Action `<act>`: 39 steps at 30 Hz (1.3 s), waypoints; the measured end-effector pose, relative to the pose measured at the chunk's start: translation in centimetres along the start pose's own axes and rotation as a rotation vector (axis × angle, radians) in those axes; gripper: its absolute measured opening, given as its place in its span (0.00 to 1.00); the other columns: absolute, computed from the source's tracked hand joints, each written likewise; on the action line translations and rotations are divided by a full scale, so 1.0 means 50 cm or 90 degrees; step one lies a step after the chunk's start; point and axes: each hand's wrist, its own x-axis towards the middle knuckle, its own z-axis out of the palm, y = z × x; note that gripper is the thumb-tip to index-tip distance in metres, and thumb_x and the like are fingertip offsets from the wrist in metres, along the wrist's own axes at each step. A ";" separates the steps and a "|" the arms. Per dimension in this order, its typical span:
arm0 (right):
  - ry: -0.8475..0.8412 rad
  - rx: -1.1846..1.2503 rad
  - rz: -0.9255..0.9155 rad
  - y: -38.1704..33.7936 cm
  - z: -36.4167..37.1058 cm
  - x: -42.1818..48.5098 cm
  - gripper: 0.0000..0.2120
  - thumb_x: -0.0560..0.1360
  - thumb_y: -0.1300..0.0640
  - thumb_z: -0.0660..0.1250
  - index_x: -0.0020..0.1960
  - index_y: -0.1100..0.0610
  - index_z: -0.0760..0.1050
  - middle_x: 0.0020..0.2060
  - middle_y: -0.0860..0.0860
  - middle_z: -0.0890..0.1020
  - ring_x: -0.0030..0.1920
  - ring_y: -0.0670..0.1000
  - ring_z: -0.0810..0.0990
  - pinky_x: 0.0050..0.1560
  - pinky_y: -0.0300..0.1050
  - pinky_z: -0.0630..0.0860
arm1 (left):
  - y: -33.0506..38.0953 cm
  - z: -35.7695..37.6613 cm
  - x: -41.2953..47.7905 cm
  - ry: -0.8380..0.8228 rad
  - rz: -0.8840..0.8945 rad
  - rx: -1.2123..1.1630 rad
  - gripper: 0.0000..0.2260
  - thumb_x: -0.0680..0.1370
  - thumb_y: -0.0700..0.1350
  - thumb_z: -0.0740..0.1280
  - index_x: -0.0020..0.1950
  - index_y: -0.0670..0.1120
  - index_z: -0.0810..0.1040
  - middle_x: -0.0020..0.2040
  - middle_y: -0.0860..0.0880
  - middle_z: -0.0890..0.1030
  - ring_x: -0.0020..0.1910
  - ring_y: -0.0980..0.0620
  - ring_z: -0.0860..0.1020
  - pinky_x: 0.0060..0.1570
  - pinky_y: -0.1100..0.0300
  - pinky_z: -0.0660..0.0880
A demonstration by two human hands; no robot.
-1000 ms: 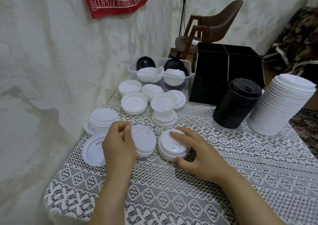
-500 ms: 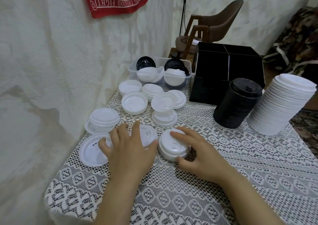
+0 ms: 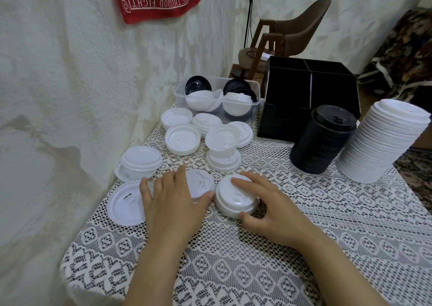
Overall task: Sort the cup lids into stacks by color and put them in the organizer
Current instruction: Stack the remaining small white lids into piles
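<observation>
My left hand (image 3: 173, 202) lies spread over a white lid (image 3: 201, 184) on the lace tablecloth, fingers fairly straight, thumb at the lid's right edge. My right hand (image 3: 268, 202) grips a short stack of white lids (image 3: 231, 200), fingers on top and thumb at its near side. A flat white lid (image 3: 124, 202) lies just left of my left hand. Several more loose white lids (image 3: 182, 139) sit behind. A tall white lid stack (image 3: 385, 142) and a black lid stack (image 3: 322, 142) stand at the right, in front of the black organizer (image 3: 289, 88).
A clear plastic tub (image 3: 217, 81) at the back holds black and white lids. The wall runs close along the table's left edge. A brown chair (image 3: 299, 29) stands behind the table. The tablecloth (image 3: 257, 270) spreads in front of my hands.
My left hand has shifted right from the lid's left edge and spread out over the lid. My right hand has stayed on the short white stack.
</observation>
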 end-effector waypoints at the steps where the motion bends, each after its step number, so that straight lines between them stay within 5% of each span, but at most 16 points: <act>1: -0.001 0.000 -0.001 0.000 0.000 0.000 0.34 0.71 0.48 0.69 0.73 0.34 0.61 0.67 0.27 0.55 0.68 0.34 0.56 0.67 0.34 0.56 | -0.002 0.001 0.001 -0.009 0.012 -0.006 0.34 0.77 0.65 0.57 0.77 0.51 0.53 0.74 0.52 0.62 0.75 0.52 0.57 0.73 0.47 0.37; 5: 0.000 -0.003 -0.003 -0.001 0.000 0.001 0.34 0.72 0.49 0.70 0.73 0.35 0.60 0.67 0.28 0.55 0.68 0.34 0.56 0.67 0.35 0.56 | -0.005 0.002 0.007 -0.041 0.051 -0.055 0.31 0.77 0.52 0.61 0.78 0.50 0.53 0.77 0.53 0.58 0.76 0.55 0.53 0.75 0.49 0.37; 12: -0.003 -0.009 -0.002 -0.006 -0.003 -0.001 0.34 0.72 0.50 0.70 0.74 0.36 0.60 0.67 0.28 0.55 0.67 0.33 0.55 0.65 0.32 0.54 | -0.006 0.004 0.006 0.004 -0.006 -0.001 0.38 0.74 0.69 0.58 0.77 0.53 0.52 0.74 0.51 0.63 0.75 0.50 0.56 0.72 0.42 0.38; 16: 0.007 0.002 -0.006 -0.005 -0.001 0.000 0.33 0.72 0.50 0.70 0.73 0.36 0.62 0.68 0.28 0.56 0.68 0.33 0.56 0.64 0.32 0.55 | -0.011 0.006 0.005 0.044 0.029 -0.074 0.34 0.74 0.62 0.66 0.75 0.51 0.59 0.73 0.55 0.66 0.73 0.53 0.60 0.73 0.47 0.38; 18: 0.005 0.008 -0.005 -0.005 -0.002 -0.002 0.33 0.72 0.50 0.70 0.73 0.36 0.62 0.69 0.29 0.57 0.68 0.34 0.57 0.66 0.34 0.57 | -0.011 0.004 0.008 0.062 0.048 -0.126 0.33 0.72 0.55 0.71 0.73 0.49 0.63 0.71 0.53 0.68 0.71 0.51 0.64 0.73 0.48 0.45; 21: 0.008 0.021 0.009 -0.005 -0.005 -0.002 0.35 0.71 0.50 0.71 0.73 0.38 0.59 0.67 0.31 0.60 0.67 0.37 0.62 0.66 0.36 0.63 | -0.006 -0.009 0.012 0.070 0.047 -0.286 0.31 0.69 0.46 0.75 0.69 0.46 0.68 0.66 0.50 0.70 0.66 0.50 0.68 0.62 0.57 0.63; 26: 0.021 0.038 0.013 0.000 -0.001 -0.001 0.34 0.69 0.49 0.72 0.68 0.41 0.58 0.62 0.35 0.63 0.59 0.39 0.70 0.54 0.29 0.69 | 0.000 -0.024 0.008 0.071 0.071 -0.437 0.29 0.70 0.43 0.75 0.69 0.48 0.70 0.63 0.59 0.66 0.59 0.68 0.64 0.54 0.78 0.60; 30: 0.023 0.102 0.027 -0.001 -0.002 -0.001 0.38 0.66 0.48 0.72 0.68 0.35 0.55 0.61 0.34 0.70 0.59 0.37 0.73 0.58 0.37 0.73 | 0.007 -0.030 0.002 -0.028 0.086 -0.546 0.28 0.69 0.45 0.77 0.66 0.54 0.72 0.65 0.61 0.72 0.65 0.63 0.69 0.66 0.63 0.67; 32: 0.022 0.131 0.026 0.000 -0.004 -0.001 0.39 0.65 0.48 0.72 0.68 0.32 0.55 0.61 0.32 0.72 0.60 0.37 0.73 0.60 0.40 0.74 | 0.013 -0.027 -0.003 -0.062 0.112 -0.534 0.28 0.69 0.45 0.77 0.67 0.54 0.73 0.67 0.62 0.71 0.66 0.66 0.67 0.67 0.66 0.64; 34: 0.021 0.150 0.022 0.002 -0.006 -0.002 0.40 0.66 0.50 0.73 0.67 0.28 0.53 0.61 0.27 0.70 0.62 0.32 0.71 0.61 0.33 0.70 | 0.021 -0.020 -0.006 -0.084 0.130 -0.521 0.29 0.70 0.45 0.76 0.69 0.53 0.72 0.67 0.62 0.70 0.66 0.68 0.65 0.66 0.73 0.62; 37: 0.022 0.163 0.008 0.009 -0.009 -0.005 0.45 0.69 0.55 0.75 0.67 0.25 0.47 0.60 0.18 0.61 0.63 0.22 0.62 0.58 0.19 0.60 | 0.033 -0.010 -0.008 -0.111 0.142 -0.501 0.30 0.70 0.47 0.76 0.70 0.54 0.71 0.67 0.64 0.68 0.66 0.71 0.63 0.69 0.69 0.60; 39: 0.016 0.175 0.002 0.012 -0.010 -0.007 0.46 0.71 0.56 0.75 0.69 0.28 0.45 0.64 0.19 0.56 0.65 0.22 0.58 0.60 0.18 0.56 | 0.036 -0.003 -0.009 -0.120 0.149 -0.485 0.30 0.71 0.48 0.76 0.71 0.54 0.70 0.65 0.66 0.66 0.61 0.78 0.61 0.63 0.78 0.56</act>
